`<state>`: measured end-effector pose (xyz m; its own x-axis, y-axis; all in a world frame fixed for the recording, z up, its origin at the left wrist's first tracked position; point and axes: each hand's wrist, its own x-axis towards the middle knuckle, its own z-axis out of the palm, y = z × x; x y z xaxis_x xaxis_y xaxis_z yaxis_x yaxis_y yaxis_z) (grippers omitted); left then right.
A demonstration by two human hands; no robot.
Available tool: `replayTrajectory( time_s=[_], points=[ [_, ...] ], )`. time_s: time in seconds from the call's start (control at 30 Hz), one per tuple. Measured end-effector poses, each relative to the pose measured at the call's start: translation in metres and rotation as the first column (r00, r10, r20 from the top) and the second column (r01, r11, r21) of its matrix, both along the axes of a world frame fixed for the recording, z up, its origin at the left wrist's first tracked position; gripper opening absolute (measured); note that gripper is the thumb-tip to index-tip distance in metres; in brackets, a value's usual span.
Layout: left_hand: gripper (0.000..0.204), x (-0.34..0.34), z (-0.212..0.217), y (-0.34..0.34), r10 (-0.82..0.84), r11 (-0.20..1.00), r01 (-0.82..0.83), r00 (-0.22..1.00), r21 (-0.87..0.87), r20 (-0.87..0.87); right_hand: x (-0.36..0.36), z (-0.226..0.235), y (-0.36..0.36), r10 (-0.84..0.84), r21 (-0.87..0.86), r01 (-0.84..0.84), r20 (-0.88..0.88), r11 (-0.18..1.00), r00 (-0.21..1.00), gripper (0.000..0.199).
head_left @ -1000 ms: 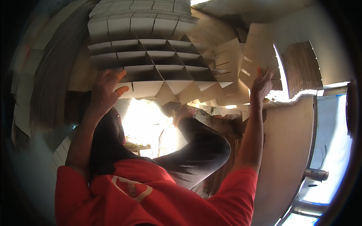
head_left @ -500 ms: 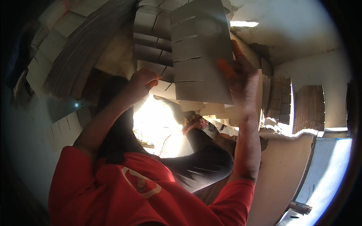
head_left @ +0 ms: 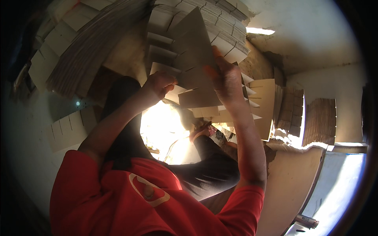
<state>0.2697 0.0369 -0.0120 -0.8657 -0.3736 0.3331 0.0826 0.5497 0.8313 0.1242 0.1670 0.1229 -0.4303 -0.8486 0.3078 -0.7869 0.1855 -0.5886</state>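
Observation:
My right hand [head_left: 228, 84], with orange coverings on its fingertips, grips the right edge of a slotted grey cardboard sheet [head_left: 193, 59]. The sheet leans, its top corner toward the far side, and has slots along its left side. Several cardboard strips [head_left: 160, 52] stick out on both sides of it, roughly crosswise. My left hand [head_left: 159, 84] is closed at the near end of these strips, its fingers curled against a pale cardboard strip [head_left: 173, 94]. Whether the sheet's slots sit in the strips, I cannot tell.
Stacks of slotted cardboard [head_left: 224, 29] lie beyond my hands, with another long stack [head_left: 90, 47] at far left. More stacks [head_left: 321, 120] stand against the right wall. Glaring light [head_left: 163, 126] falls between my bent legs. A cylindrical object [head_left: 307, 221] lies at lower right.
My right hand has moved left and slightly nearer, and the sheet has turned and tilted with it. Stacks behind the sheet now show. My left hand has shifted slightly right.

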Motion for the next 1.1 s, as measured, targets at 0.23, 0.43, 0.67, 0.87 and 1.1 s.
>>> replayTrajectory(
  time_s=[0.23, 0.43, 0.67, 0.87, 1.1],
  points=[
    [0.017, -0.007, -0.002, 0.000, 0.014, 0.998, -0.016, 0.999, -0.054, -0.029, 0.003, -0.030, -0.014, 0.160, 0.312, -0.148, -0.015, 0.939, 0.987, 0.076],
    [0.019, -0.007, -0.003, -0.004, 0.012, 0.997, -0.015, 0.999, -0.072, -0.040, 0.009, -0.015, -0.014, 0.142, 0.368, -0.159, 0.073, 0.916, 0.987, 0.074],
    [0.019, -0.008, 0.000, -0.003, 0.023, 0.999, -0.022, 1.000, -0.026, 0.021, 0.013, -0.020, -0.013, 0.177, 0.332, -0.178, 0.033, 0.926, 0.984, 0.077],
    [0.017, -0.003, -0.002, -0.002, 0.043, 0.999, -0.043, 0.999, -0.006, 0.024, 0.018, -0.028, -0.011, 0.221, 0.269, -0.175, -0.150, 0.947, 0.964, 0.068],
    [0.017, -0.007, 0.007, -0.004, -0.010, 0.988, 0.011, 1.000, -0.155, 0.003, 0.012, -0.052, -0.018, 0.270, 0.483, -0.100, -0.297, 0.870, 0.916, 0.071]
  ],
)
